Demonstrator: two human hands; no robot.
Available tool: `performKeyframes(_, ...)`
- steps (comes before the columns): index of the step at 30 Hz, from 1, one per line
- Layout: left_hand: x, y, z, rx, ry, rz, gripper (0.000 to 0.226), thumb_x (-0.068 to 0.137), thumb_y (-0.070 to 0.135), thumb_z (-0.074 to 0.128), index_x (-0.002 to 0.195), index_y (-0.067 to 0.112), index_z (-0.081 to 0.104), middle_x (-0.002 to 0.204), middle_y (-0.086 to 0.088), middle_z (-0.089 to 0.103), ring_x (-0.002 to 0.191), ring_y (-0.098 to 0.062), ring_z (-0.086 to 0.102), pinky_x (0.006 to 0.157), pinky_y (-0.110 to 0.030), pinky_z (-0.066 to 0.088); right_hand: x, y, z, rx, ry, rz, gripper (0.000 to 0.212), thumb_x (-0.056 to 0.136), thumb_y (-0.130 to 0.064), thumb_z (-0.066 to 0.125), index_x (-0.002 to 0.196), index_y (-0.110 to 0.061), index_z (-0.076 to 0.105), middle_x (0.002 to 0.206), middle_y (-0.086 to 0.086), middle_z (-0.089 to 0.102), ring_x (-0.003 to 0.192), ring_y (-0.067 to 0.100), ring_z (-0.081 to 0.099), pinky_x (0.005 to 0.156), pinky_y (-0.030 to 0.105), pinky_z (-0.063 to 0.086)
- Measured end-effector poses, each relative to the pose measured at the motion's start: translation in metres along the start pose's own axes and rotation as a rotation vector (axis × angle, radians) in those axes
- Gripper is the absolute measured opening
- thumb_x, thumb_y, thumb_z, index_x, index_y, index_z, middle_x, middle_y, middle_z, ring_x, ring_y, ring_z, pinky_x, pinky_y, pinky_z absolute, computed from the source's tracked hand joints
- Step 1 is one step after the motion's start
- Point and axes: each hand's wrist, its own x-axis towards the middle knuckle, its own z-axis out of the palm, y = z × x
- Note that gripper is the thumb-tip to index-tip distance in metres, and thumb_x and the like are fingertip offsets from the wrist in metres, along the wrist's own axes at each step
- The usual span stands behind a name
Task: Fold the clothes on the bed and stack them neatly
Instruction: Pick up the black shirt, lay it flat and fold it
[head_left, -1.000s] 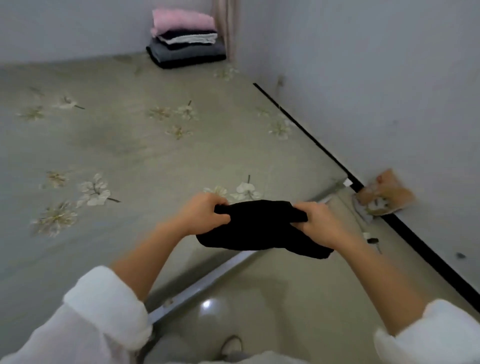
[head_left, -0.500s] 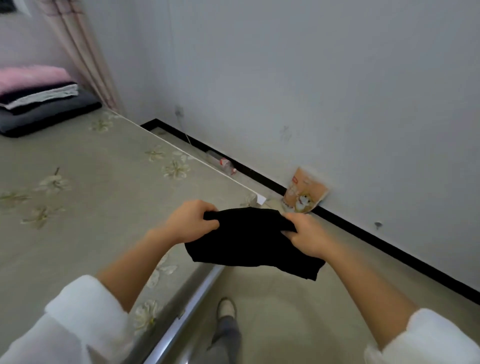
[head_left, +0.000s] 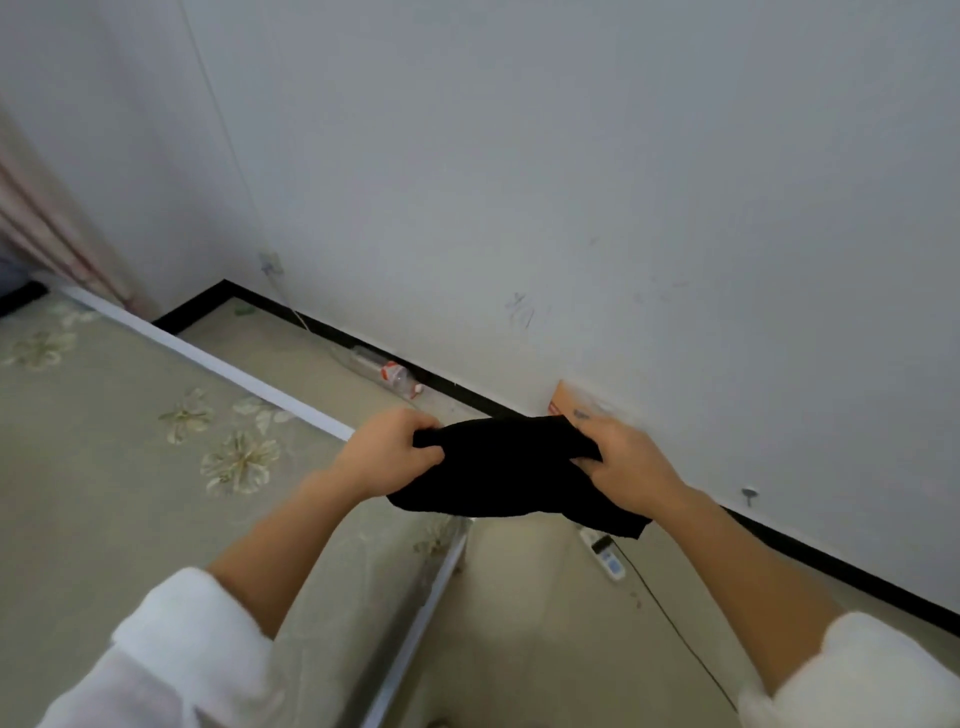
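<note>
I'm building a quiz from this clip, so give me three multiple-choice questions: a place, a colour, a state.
1. Where is the plastic bottle? A on a shelf; B on the floor by the wall; C in a hand.
2. What colour is the garment? A pink; B black; C white.
3. How is the garment held? A by one hand; B by both hands; C not held.
Answers: B, it lies at the wall's foot; B, dark throughout; B, left hand and right hand each grip an end.

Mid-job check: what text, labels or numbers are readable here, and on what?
None can be read.
Bottle label: red and white, blurred.
Orange packet: print too blurred.
Wall scribble: no legible letters.
Black cloth: no print showing.
</note>
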Motion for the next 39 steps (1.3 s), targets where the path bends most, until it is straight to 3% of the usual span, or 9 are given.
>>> performKeyframes(2,0.036,0.000,-0.005,0.003,0.024,0.000,0.016,0.083,0.019,0.060,0.096,0.015,0.069,0.088,-0.001,0.066,0.080,-0.016,0.061,0.075,-0.036,0.051,0.035,0.012,-0.011,-0.015,0.016,-0.001,0.017,0.092,-0.021,0.057,0.106,-0.012,0.062,0.101,0.005,0.062,0.097,0.027,0.057,0.082,0.038,0.046)
performKeyframes(5,0.089,-0.003,-0.010,0.006,0.068,0.005,0.013,0.083,0.017,0.061,0.094,0.016,0.068,0.089,0.000,0.061,0.077,-0.012,0.056,0.068,-0.029,0.046,0.092,0.031,-0.026,-0.044,0.059,-0.024,0.011,0.093,-0.019,0.056,0.098,-0.011,0.062,0.080,-0.001,0.049,0.082,0.025,0.054,0.077,0.033,0.041)
performKeyframes(8,0.141,-0.006,-0.016,-0.004,0.113,0.009,0.014,0.082,0.012,0.061,0.090,0.022,0.067,0.081,0.011,0.056,0.070,-0.001,0.051,0.062,-0.021,0.040,0.158,0.054,-0.034,-0.056,0.080,-0.087,0.008,0.092,-0.023,0.055,0.089,-0.018,0.060,0.080,-0.003,0.048,0.082,0.018,0.047,0.084,0.030,0.030)
performKeyframes(10,0.176,-0.009,-0.020,0.002,0.141,-0.020,0.020,0.082,0.012,0.060,0.092,0.028,0.065,0.078,0.018,0.051,0.069,-0.001,0.051,0.065,-0.024,0.045,0.208,0.069,-0.038,-0.068,0.058,-0.148,0.007,0.092,-0.025,0.054,0.087,-0.022,0.058,0.084,-0.002,0.052,0.086,0.016,0.047,0.086,0.029,0.023)
performKeyframes(15,0.263,-0.028,-0.020,0.088,0.211,-0.207,0.022,0.081,0.023,0.060,0.102,0.023,0.065,0.097,0.006,0.060,0.088,-0.017,0.059,0.073,-0.036,0.050,0.330,0.095,-0.055,-0.131,-0.010,-0.324,0.009,0.093,-0.026,0.053,0.090,-0.021,0.060,0.086,-0.002,0.057,0.094,0.014,0.049,0.083,0.025,0.014)
performKeyframes(20,0.320,-0.038,-0.027,0.085,0.267,-0.391,0.023,0.081,0.029,0.057,0.104,0.025,0.061,0.099,0.007,0.058,0.087,-0.019,0.061,0.072,-0.036,0.051,0.436,0.095,-0.071,-0.147,-0.065,-0.476,0.009,0.090,-0.024,0.057,0.095,-0.025,0.064,0.088,-0.005,0.061,0.097,0.011,0.052,0.081,0.024,0.013)
performKeyframes(30,0.357,-0.108,-0.076,0.035,0.445,-0.710,0.026,0.083,0.025,0.057,0.108,0.025,0.064,0.093,0.010,0.054,0.088,-0.018,0.060,0.065,-0.028,0.043,0.588,0.001,-0.042,-0.119,-0.212,-0.721,0.015,0.093,-0.020,0.051,0.098,-0.021,0.065,0.089,-0.002,0.060,0.098,0.012,0.050,0.084,0.023,0.014)
performKeyframes(39,0.368,-0.243,-0.174,-0.007,0.537,-0.846,0.027,0.082,0.027,0.055,0.107,0.025,0.064,0.099,0.005,0.059,0.087,-0.018,0.061,0.073,-0.037,0.052,0.719,-0.163,0.004,-0.093,-0.272,-0.885,0.015,0.094,-0.025,0.052,0.095,-0.022,0.066,0.088,-0.002,0.057,0.094,0.013,0.049,0.087,0.024,0.015)
